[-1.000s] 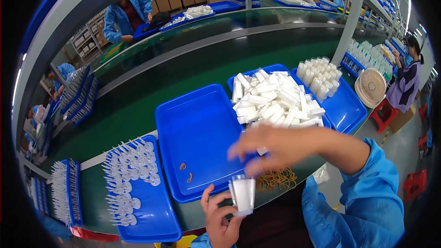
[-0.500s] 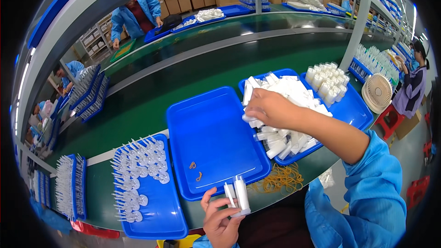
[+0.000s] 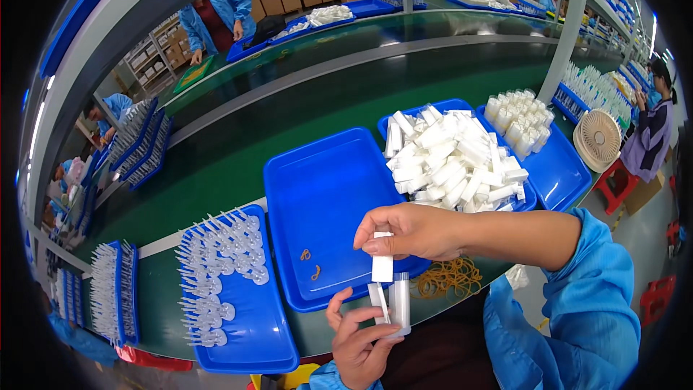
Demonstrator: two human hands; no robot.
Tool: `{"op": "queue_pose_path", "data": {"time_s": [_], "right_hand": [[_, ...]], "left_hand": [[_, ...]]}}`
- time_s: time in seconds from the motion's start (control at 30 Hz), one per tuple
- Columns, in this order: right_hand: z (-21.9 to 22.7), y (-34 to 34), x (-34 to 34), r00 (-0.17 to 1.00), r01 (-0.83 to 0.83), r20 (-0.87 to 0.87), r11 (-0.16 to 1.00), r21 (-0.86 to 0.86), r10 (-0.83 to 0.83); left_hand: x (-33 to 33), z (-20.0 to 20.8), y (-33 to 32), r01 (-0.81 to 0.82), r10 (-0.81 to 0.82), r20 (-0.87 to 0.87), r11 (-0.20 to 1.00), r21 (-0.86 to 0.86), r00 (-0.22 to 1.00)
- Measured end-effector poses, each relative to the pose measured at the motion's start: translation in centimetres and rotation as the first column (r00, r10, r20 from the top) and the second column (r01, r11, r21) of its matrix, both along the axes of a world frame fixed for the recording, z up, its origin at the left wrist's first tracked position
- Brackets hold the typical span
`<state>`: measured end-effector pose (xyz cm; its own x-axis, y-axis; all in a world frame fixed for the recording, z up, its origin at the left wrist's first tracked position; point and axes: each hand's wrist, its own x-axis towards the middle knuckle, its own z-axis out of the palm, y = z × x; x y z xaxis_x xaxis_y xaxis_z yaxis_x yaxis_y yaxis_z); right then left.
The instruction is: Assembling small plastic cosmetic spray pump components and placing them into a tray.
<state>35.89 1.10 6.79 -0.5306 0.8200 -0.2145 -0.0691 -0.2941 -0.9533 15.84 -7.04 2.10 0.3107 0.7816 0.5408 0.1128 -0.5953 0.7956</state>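
My left hand (image 3: 361, 347) is closed around two slim white tubes (image 3: 401, 303), held upright near the table's front edge; one seems to have a clear outer sleeve. Just above them, my right hand (image 3: 411, 231) pinches another white tube (image 3: 382, 267) between thumb and fingers. Its lower end is close to the tops of the tubes below; whether they touch I cannot tell. Behind my right hand, a big heap of white tubes (image 3: 447, 159) lies loose on a blue tray. Left of it, a blue tray (image 3: 332, 195) holds two small rubber bands (image 3: 315, 272).
A left tray (image 3: 253, 325) bears clear, thin-stemmed parts (image 3: 224, 253). Rubber bands (image 3: 451, 276) lie tangled by my right forearm. Standing tubes (image 3: 520, 119) fill part of the far-right tray, beside a fan (image 3: 598, 141). A green conveyor (image 3: 238, 152) runs behind; another person (image 3: 216, 22) works across it.
My right hand has come back from the heap, toward me and leftward, carrying a white tube to above my left hand. My left hand has shifted slightly right, still holding its tubes.
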Motion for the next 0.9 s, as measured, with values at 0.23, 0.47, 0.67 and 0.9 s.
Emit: {"op": "queue_pose_path", "data": {"time_s": [0.23, 0.47, 0.67, 0.9], "right_hand": [[-0.6, -0.2, 0.3, 0.978, -0.039, 0.209, 0.972, 0.23, -0.01], [1.6, -1.1, 0.9, 0.758, -0.335, 0.652, 0.846, 0.415, -0.02], [1.1, -1.4, 2.2, 0.895, -0.322, 0.418, 0.876, 0.36, 0.157], [1.9, -3.8, 2.6, 0.855, -0.341, 0.5, 0.878, 0.335, 0.141]], "left_hand": [[0.2, -0.1, 0.0, 0.009, -0.009, -0.012, 1.0, -0.006, 1.0], [0.3, -0.4, 0.0, 0.01, -0.009, -0.062, 1.0, 0.004, 0.998], [0.1, -0.3, -0.5, 0.086, -0.074, -0.111, 0.99, 0.108, 0.991], [0.3, -0.3, -1.4, 0.07, -0.017, -0.245, 0.975, 0.209, 0.969]]}}
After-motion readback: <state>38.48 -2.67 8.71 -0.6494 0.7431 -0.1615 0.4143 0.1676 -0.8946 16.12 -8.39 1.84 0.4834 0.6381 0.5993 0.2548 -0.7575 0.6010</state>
